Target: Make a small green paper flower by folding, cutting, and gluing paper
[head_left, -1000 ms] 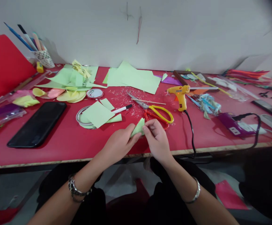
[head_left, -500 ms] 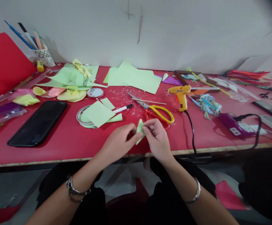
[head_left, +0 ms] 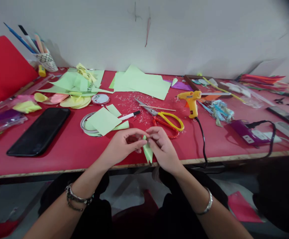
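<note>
1. At lower centre of the frame, between the two hands and over the front strip of the red tabletop (head_left: 89,154): folded green paper (head_left: 148,153). Contact with the tabletop below: cannot tell.
2. Left hand (head_left: 123,143), left of the paper: thumb and fingertips closed in a pinch on its upper end; palm hollow, remaining fingers curled.
3. Right hand (head_left: 165,151), right of the paper: thumb and bent fingers also pinching the upper end. Fingertips of both hands nearly meet there; exact grip on the layers hidden.
4. Key relation: paper lies below both sets of fingertips. Both hands touch it; the right is nearer its main body, its thumb side running along the right edge, while the left meets mainly the top.
5. Long axis: steep, close to upright in the frame, lower end leaning slightly right.
6. Pointing: narrow end up, in the fingers; wider, forked end down, toward the bottom edge of the frame.
7. Surroundings: scissors (head_left: 171,120) to the upper right of the hands, green square (head_left: 103,121) to the upper left; both well clear of the folded piece.
</note>
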Available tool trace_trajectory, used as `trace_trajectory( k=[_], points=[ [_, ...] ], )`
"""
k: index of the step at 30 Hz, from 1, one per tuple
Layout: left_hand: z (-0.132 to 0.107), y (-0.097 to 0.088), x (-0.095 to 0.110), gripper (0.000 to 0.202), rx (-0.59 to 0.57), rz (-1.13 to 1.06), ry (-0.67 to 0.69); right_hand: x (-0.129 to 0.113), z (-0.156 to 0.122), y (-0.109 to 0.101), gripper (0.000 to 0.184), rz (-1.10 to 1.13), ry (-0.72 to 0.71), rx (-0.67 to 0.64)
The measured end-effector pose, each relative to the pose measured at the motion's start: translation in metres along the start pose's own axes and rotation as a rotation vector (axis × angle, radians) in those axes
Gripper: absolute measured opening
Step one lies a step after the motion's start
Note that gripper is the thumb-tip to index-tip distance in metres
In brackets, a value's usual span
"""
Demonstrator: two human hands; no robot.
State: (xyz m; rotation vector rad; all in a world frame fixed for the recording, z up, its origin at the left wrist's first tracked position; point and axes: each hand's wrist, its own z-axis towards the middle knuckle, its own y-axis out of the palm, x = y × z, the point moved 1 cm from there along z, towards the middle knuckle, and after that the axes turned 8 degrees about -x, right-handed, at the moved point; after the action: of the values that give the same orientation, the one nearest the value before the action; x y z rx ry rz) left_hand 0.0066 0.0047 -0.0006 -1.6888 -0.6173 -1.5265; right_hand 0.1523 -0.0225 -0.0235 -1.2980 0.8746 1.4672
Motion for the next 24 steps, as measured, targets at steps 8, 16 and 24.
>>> trace_trajectory(
  k=[8,16,24],
  points=[
    [-0.0015,-0.0007,0.0037,0.013,0.077,-0.159,0.022,-0.0031,-0.0008,-0.0040,0.016,0.243,0.129,-0.155],
    [-0.0009,0.0013,0.0050,0.015,0.163,-0.206,0.039,-0.0035,-0.0012,-0.0060,0.031,0.184,0.204,-0.173],
    [0.0001,0.0002,0.0012,0.018,0.152,-0.215,0.040,-0.0035,0.0005,-0.0046,0.025,0.188,0.202,-0.173]
  ],
)
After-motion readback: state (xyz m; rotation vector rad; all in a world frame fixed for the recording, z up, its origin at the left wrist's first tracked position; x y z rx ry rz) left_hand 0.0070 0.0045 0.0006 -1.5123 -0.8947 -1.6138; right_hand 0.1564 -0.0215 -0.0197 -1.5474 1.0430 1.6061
